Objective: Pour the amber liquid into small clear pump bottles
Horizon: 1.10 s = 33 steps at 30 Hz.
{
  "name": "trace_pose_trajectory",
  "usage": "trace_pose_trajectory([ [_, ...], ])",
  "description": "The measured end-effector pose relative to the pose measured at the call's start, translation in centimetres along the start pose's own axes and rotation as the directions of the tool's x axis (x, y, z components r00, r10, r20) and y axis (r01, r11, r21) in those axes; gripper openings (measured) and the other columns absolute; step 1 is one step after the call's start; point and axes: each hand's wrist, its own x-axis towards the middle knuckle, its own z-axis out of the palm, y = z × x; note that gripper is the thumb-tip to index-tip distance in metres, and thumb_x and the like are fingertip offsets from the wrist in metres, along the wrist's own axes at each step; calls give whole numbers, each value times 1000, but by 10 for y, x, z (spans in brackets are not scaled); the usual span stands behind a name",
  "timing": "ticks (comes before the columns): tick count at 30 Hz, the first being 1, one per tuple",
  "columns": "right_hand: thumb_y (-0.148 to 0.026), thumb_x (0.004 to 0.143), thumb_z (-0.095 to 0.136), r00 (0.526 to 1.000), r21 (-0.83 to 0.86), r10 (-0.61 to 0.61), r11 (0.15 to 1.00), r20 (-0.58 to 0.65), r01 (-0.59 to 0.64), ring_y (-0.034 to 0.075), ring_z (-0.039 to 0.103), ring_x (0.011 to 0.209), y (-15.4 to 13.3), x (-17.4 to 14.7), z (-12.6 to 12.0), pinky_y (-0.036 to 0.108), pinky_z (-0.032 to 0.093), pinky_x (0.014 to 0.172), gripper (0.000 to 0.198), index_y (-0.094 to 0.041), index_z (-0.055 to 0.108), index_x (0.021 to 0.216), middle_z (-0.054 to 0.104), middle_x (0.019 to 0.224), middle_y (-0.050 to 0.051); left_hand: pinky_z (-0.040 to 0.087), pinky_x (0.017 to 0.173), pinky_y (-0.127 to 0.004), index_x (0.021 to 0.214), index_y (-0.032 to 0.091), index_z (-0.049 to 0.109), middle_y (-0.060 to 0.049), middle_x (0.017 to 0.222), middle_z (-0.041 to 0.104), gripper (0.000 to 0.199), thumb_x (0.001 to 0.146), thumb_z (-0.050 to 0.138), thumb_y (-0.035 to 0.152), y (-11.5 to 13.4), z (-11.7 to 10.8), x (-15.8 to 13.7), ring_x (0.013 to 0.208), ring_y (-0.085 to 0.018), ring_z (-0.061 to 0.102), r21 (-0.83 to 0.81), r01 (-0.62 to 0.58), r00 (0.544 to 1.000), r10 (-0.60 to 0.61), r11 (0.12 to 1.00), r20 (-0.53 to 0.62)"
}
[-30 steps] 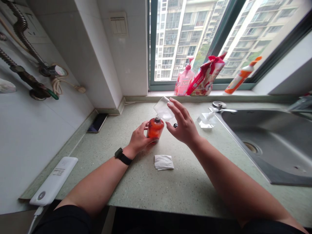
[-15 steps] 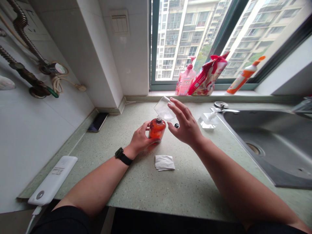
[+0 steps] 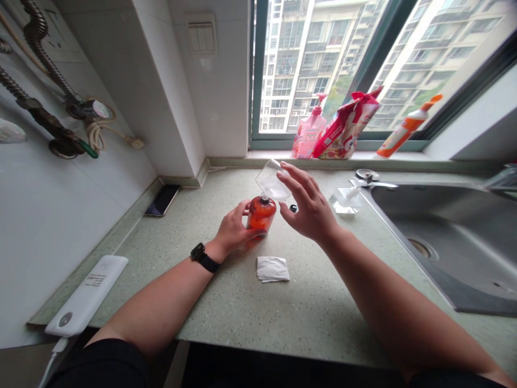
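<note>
My left hand (image 3: 236,227) is wrapped round an orange-brown see-through bottle (image 3: 262,218) standing on the counter, its neck uncapped. Above it, my right hand (image 3: 309,205) grips a clear, square-sided bottle (image 3: 271,180), tipped over so that its lower end meets the neck of the orange-brown one. Whether liquid runs between them is too fine to make out. Behind my right thumb lies a small black cap (image 3: 293,208). A folded white tissue (image 3: 273,269) lies on the counter in front of the bottles.
Right of my hand stands a clear pump bottle (image 3: 346,200), beside the steel sink (image 3: 448,237). On the sill are a pink pump bottle (image 3: 310,132), a red bag (image 3: 347,126) and an orange-white bottle (image 3: 406,129). Leftward lie a phone (image 3: 162,200) and a white power bank (image 3: 88,293) with a cable.
The view has shifted very slightly. Both hands keep their hold, and the clear bottle stays tipped at the other bottle's neck.
</note>
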Motion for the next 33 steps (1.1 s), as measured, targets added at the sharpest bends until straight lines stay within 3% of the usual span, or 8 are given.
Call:
trace_pose_trajectory([
  [29, -1, 86, 65, 999, 12, -44, 999, 9, 44, 36, 57, 150, -4, 6, -7, 61, 53, 122, 104, -40, 25, 174, 52, 168, 8, 62, 105, -51, 152, 26, 52, -14, 143, 72, 88, 80, 94, 56, -4, 1, -1, 119, -31, 76, 15, -43, 999, 43, 999, 7],
  [33, -3, 87, 65, 999, 6, -19, 1000, 32, 19, 37, 55, 151, -3, 5, -8, 62, 52, 123, 106, -42, 21, 175, 50, 171, 6, 62, 105, -51, 152, 26, 52, -14, 142, 73, 88, 80, 94, 56, -5, 2, -1, 120, -31, 76, 15, -49, 999, 49, 999, 8],
])
